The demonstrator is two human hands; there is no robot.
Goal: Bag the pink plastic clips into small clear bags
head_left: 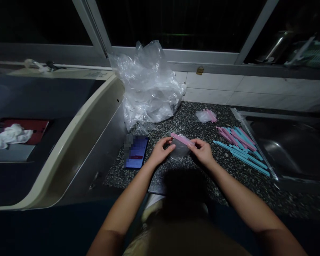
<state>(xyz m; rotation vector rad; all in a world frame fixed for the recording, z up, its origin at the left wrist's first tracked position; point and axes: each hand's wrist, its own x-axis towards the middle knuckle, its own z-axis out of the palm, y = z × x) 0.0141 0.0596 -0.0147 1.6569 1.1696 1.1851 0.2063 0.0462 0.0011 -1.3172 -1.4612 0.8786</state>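
A small clear plastic bag (180, 149) is between my hands, with a pink bag-sealing clip (183, 139) lying along its top edge. My left hand (161, 151) is closed at the bag's left side, near the clip's raised end. With thumb and fingers, my right hand (203, 151) pinches the clip's lower right end. To the right lie several pink sealing clips (230, 137) and blue sealing clips (249, 159) in a loose pile. Farther back rests another small clear bag (202, 116) with pink clips at its right side.
A large crumpled clear plastic sheet (152, 85) stands against the wall. On the speckled counter (160, 177) a phone (138, 151) lies left of my hands. A washing machine (96, 124) borders the left side, and a dark sink (290, 138) the right.
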